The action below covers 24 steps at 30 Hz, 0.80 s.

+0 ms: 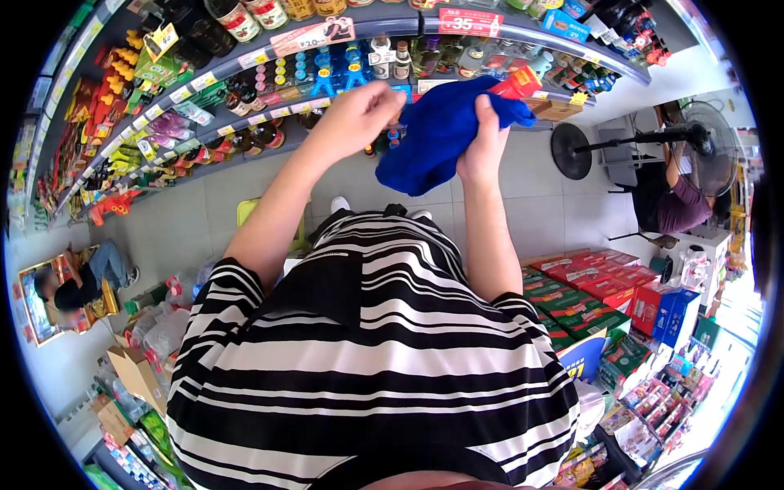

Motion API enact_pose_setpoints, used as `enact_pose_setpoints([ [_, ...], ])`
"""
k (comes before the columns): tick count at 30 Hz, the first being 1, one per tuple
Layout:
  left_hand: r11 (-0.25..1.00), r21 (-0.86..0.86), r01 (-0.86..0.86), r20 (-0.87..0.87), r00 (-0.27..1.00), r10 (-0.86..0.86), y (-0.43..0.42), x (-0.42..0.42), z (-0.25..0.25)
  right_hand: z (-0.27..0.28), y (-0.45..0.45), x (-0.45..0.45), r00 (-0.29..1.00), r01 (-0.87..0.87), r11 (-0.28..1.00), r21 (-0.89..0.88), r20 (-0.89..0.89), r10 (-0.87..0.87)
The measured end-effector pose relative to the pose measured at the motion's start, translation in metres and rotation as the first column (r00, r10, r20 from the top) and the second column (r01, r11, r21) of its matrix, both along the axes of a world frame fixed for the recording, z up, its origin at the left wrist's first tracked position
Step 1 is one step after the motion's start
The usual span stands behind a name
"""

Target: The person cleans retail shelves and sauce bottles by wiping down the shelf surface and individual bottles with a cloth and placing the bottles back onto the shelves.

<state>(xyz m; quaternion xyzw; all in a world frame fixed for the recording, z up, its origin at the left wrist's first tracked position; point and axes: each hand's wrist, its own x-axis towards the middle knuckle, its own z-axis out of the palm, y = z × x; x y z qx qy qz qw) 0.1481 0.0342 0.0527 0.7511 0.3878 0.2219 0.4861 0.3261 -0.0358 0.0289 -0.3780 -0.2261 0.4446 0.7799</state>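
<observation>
My right hand (483,143) grips a bunched blue cloth (433,139), thumb on top and fingers behind it. A red and yellow package (519,82) shows past the cloth's far right edge; whether it is held in the cloth or stands on the shelf I cannot tell. My left hand (359,118) is raised just left of the cloth, its fingers curled together. Its fingertips come close to the cloth's edge, and what they hold, if anything, is hidden. Both hands are in front of a shelf of small bottles (402,61).
Curved store shelves (269,53) with bottles and packets run across the front and left. A black standing fan (702,139) and a seated person (682,204) are at the right. Stacked red and green boxes (584,286) stand behind right; another person (82,282) is far left.
</observation>
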Motion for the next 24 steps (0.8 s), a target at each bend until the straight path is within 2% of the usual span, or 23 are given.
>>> enact_pose_setpoints([
  [1, 0.997, -0.073, 0.02, 0.068, 0.998, -0.015, -0.004, -0.007, -0.012, -0.002, 0.004, -0.003, 0.999, -0.033, 0.999, -0.043, 0.023, 0.034],
  [2, 0.989, -0.128, 0.075, 0.169, 0.984, -0.053, -0.008, -0.011, -0.022, -0.005, 0.006, -0.009, 0.995, -0.09, 0.995, -0.038, -0.056, 0.087],
  [4, 0.989, -0.13, 0.075, 0.119, 0.991, -0.06, -0.017, -0.018, -0.015, -0.004, 0.014, -0.02, 0.961, -0.193, 0.981, -0.005, -0.203, 0.188],
  [5, 0.983, -0.164, 0.08, 0.137, 0.989, -0.057, -0.021, -0.02, -0.006, 0.001, 0.014, -0.029, 0.961, -0.206, 0.978, -0.025, -0.193, 0.198],
  [6, 0.988, -0.14, 0.063, 0.268, 0.963, -0.023, -0.022, -0.022, -0.017, 0.005, 0.015, -0.037, 0.954, -0.217, 0.976, -0.028, -0.218, 0.206],
  [8, 0.969, -0.238, 0.071, 0.256, 0.967, -0.008, -0.016, -0.032, -0.029, 0.007, 0.02, -0.049, 0.938, -0.242, 0.97, -0.017, -0.26, 0.23],
  [10, 0.973, -0.185, 0.137, 0.269, 0.96, -0.084, -0.012, -0.039, -0.02, -0.002, 0.027, -0.057, 0.932, -0.278, 0.96, 0.038, -0.233, 0.279],
  [12, 0.959, -0.21, 0.189, 0.296, 0.947, -0.122, -0.008, -0.046, -0.018, -0.004, 0.034, -0.061, 0.938, -0.318, 0.946, 0.062, -0.126, 0.323],
  [13, 0.936, -0.269, 0.225, 0.341, 0.932, -0.126, -0.007, -0.05, -0.018, -0.002, 0.037, -0.064, 0.938, -0.309, 0.949, 0.065, -0.146, 0.315],
  [14, 0.882, -0.422, 0.207, 0.416, 0.909, -0.014, -0.006, -0.052, -0.02, 0.001, 0.037, -0.067, 0.937, -0.301, 0.951, 0.066, -0.166, 0.308],
  [16, 0.686, -0.695, 0.216, 0.493, 0.837, 0.237, -0.003, -0.056, -0.021, 0.008, 0.04, -0.072, 0.937, -0.272, 0.959, 0.079, -0.205, 0.282],
  [17, 0.638, -0.71, 0.299, 0.538, 0.814, 0.217, 0.0, -0.06, -0.019, 0.014, 0.041, -0.073, 0.938, -0.252, 0.963, 0.093, -0.222, 0.267],
  [20, 0.404, -0.781, 0.477, 0.619, 0.681, 0.392, 0.011, -0.073, -0.015, 0.022, 0.045, -0.073, 0.936, -0.223, 0.969, 0.104, -0.254, 0.243],
  [21, 0.366, -0.797, 0.48, 0.602, 0.687, 0.408, 0.013, -0.075, -0.016, 0.027, 0.047, -0.073, 0.939, -0.225, 0.967, 0.118, -0.238, 0.248],
  [24, 0.608, -0.661, 0.44, 0.674, 0.705, 0.222, 0.006, -0.07, -0.015, 0.031, 0.051, -0.072, 0.959, -0.183, 0.978, 0.1, -0.201, 0.2],
])
